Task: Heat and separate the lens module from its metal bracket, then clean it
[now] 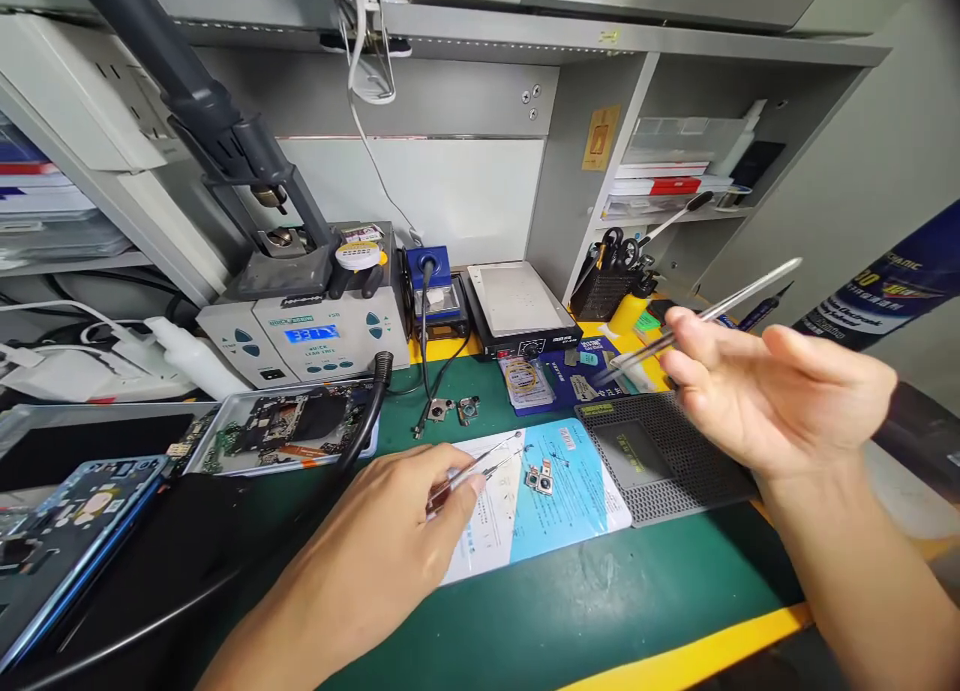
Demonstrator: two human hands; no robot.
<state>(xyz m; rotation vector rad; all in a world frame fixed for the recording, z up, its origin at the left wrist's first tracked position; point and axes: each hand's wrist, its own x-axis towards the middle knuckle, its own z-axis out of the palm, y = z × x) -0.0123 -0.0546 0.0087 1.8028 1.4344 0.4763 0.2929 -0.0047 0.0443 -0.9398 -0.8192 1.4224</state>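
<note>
My left hand (382, 546) rests on the green mat, fingers pinched on thin tweezers (480, 463) whose tips point right toward a small camera module (540, 478). The module lies on a white and blue paper card (555, 501). My right hand (757, 391) is raised above the black perforated pad (667, 461), closed on a second pair of long metal tweezers (712, 311) that slant up to the right. Two small metal parts (454, 409) lie on the mat behind the card.
A soldering station with a blue display (311, 336) and a black hose stands at the back left. A tray with a circuit board (277, 433), an opened blue phone (67, 521), a black hot plate (521, 306), a tool holder (604, 286) and a blue can (892, 291) surround the mat.
</note>
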